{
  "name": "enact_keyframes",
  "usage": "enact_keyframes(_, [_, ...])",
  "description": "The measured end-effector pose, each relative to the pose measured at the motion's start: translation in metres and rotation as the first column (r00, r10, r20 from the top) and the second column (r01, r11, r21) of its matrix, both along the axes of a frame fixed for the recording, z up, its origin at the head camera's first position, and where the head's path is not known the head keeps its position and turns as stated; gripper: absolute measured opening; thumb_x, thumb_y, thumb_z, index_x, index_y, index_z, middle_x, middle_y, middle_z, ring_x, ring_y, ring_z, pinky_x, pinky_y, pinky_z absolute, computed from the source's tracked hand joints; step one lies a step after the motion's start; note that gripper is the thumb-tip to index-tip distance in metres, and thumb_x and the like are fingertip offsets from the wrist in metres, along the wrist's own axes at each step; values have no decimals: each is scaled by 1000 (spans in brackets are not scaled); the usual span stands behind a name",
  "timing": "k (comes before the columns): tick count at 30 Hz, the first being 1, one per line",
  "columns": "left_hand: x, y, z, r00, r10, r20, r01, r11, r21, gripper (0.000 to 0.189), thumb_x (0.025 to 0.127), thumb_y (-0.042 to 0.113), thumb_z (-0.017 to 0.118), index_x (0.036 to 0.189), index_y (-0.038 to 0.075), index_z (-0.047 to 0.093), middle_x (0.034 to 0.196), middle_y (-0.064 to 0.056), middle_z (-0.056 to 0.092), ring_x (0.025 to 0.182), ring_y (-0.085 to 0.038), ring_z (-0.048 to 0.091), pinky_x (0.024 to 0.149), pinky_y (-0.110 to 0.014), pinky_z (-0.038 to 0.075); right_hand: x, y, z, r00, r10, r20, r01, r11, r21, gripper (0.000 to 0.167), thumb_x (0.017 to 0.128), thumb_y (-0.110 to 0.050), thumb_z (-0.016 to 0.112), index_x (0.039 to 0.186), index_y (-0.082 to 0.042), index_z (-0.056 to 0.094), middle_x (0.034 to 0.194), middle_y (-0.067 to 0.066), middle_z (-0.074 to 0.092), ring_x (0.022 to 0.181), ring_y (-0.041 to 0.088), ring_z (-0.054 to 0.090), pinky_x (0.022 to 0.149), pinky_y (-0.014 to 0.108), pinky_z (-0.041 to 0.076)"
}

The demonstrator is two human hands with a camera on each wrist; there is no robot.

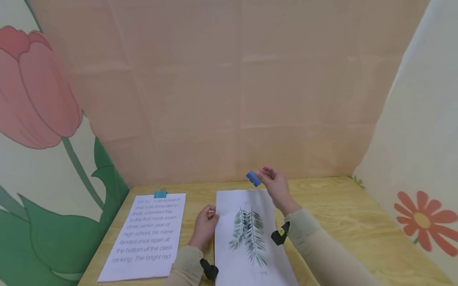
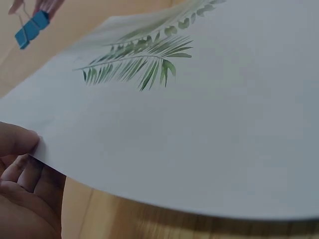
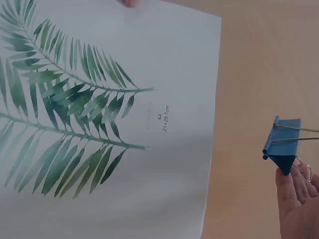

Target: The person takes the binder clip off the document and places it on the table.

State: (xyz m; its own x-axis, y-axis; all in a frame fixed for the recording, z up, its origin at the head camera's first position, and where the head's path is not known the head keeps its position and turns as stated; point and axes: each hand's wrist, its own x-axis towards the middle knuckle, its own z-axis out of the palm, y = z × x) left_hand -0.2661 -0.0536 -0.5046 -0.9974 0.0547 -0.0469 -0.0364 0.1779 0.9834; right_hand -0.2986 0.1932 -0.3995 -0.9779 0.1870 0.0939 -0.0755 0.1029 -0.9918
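A white sheet of paper (image 1: pixel 232 266) printed with green palm leaves lies lengthwise before me, lifted along its left side. My left hand (image 1: pixel 205 224) pinches that left edge, thumb on top, as the left wrist view shows. Just beyond the sheet's far edge, my right hand (image 1: pixel 277 188) holds a blue binder clip (image 3: pixel 284 139) in the air. Its wire handles stick out to both sides in the right wrist view, and the clip does not touch the paper. How the right thumb grips it is out of that view.
To the left, a white page with large printed text (image 1: pixel 143 238) lies on the wooden table (image 1: pixel 343 222), with a teal binder clip (image 1: pixel 160 194) on its top edge. A pinkish-brown covering (image 1: pixel 229 99) stands behind the table, and flower-painted walls (image 1: pixel 400 151) flank both sides.
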Motion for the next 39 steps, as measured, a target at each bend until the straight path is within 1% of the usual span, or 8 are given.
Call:
enact_keyframes(4, [1,1,-3,1000,2,-3,-2,1000,-9,14,102,3,57,116,3,59,95,-8,72,80,-18,61,70,-33,49,4,6,-5,999,24,28,-25,999,22,59,102,-19,68,147,10,43,144,26,53,134,36,51,112,44,41])
enact_keyframes(7, [2,1,-1,1000,6,-1,-6,1000,-11,14,103,4,57,116,3,59,94,-9,71,79,-19,61,70,-33,48,6,10,-8,999,33,24,-34,999,39,59,102,-20,68,147,10,44,144,26,53,133,35,52,110,39,44])
enact_keyframes(11, [2,2,2,1000,22,12,-22,1000,-17,14,103,6,57,117,3,60,98,-10,71,82,-20,62,72,-33,49,6,16,-12,999,48,16,-48,998,51,59,101,-21,69,146,9,45,143,26,54,131,34,54,106,34,46])
enact_keyframes(15, [1,4,3,999,30,24,-29,999,-25,16,103,6,58,118,4,60,102,-10,72,85,-20,63,73,-34,51,8,24,-16,998,45,39,-47,997,62,59,101,-24,69,145,8,47,138,25,57,124,33,58,105,37,48])
enact_keyframes(18, [2,5,2,999,32,27,-31,999,-24,16,102,5,58,118,3,61,102,-10,72,85,-19,64,73,-34,51,10,29,-20,997,36,65,-41,997,69,61,101,-27,69,145,9,47,137,25,57,122,33,59,105,40,49])
enact_keyframes(24, [4,7,1,999,30,32,-29,999,-12,16,102,4,58,117,3,61,96,-9,72,80,-19,62,70,-32,50,17,43,-26,994,30,107,-39,996,84,68,101,-30,69,150,8,42,144,26,53,131,36,54,108,44,45])
enact_keyframes(33, [5,10,-1,999,52,5,-52,998,-27,13,101,2,58,114,1,61,97,-11,72,82,-20,63,72,-32,51,23,63,-36,990,29,135,-45,992,115,71,101,-35,69,150,8,41,146,29,51,132,39,53,110,48,43])
enact_keyframes(39, [7,12,-1,998,56,-2,-56,998,-35,13,100,2,59,113,1,61,95,-10,71,81,-20,62,71,-33,50,28,78,-43,988,19,153,-39,991,131,69,103,-35,66,151,8,40,147,28,50,134,38,51,111,48,42])
